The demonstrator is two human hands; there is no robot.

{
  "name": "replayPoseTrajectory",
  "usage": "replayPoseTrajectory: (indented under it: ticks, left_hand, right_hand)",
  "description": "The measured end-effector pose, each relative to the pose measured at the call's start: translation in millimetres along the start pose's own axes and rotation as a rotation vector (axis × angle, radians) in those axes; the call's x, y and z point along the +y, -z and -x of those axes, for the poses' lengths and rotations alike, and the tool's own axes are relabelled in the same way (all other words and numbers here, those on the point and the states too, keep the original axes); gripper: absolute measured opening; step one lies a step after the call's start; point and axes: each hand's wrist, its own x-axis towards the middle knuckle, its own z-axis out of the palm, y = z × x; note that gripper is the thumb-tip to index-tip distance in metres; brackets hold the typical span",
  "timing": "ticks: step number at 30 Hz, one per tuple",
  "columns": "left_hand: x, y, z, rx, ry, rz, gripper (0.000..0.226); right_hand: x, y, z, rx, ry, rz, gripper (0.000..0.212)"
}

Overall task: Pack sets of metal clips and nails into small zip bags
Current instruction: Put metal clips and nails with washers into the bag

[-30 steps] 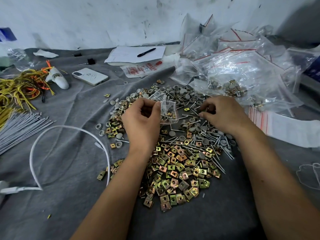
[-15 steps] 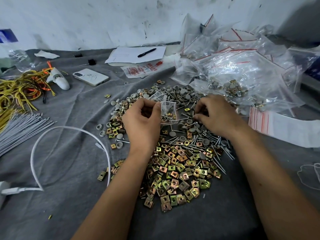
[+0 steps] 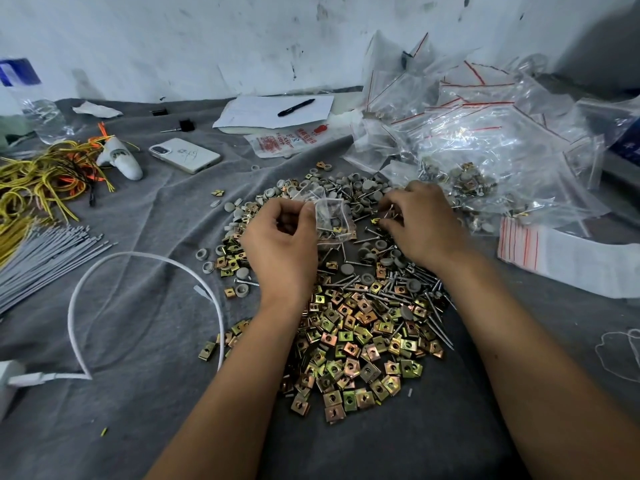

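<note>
Pinching the small bag [image 3: 334, 220] open mid-frame, the left hand [image 3: 280, 251] steadies it; the right hand [image 3: 420, 225] seemingly pinches nails [image 3: 389, 213]; a crooked feed could scatter them.

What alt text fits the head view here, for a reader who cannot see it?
A person's left hand pinches a small clear zip bag open over a heap of brass clips and nails on grey cloth, while the right hand picks small parts from the heap. Filled bags are piled at far right.
</note>
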Motion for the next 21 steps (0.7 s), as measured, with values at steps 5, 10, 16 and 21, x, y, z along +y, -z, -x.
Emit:
replayPoseTrajectory:
  ticks: [5,10,16,21]
  left_hand:
    - [1,3,-3,0.123,0.029,0.072,0.025]
    - [-1,3,-5,0.114,0.048,0.055,0.021]
    - [2,1,1,0.014,-0.062,-0.051,0.016]
    - [2,1,1,0.013,-0.070,-0.063,0.014]
  right_hand:
    - [-2,-4,-6,-0.052,-0.002,0.040,0.020]
    - [-4,-4,-2,-0.040,0.067,-0.010,0.011]
    - [-37,8,16,0.242,0.347,-0.425,0.013]
    - [-49,4,19,0.181,0.372,-0.384,0.022]
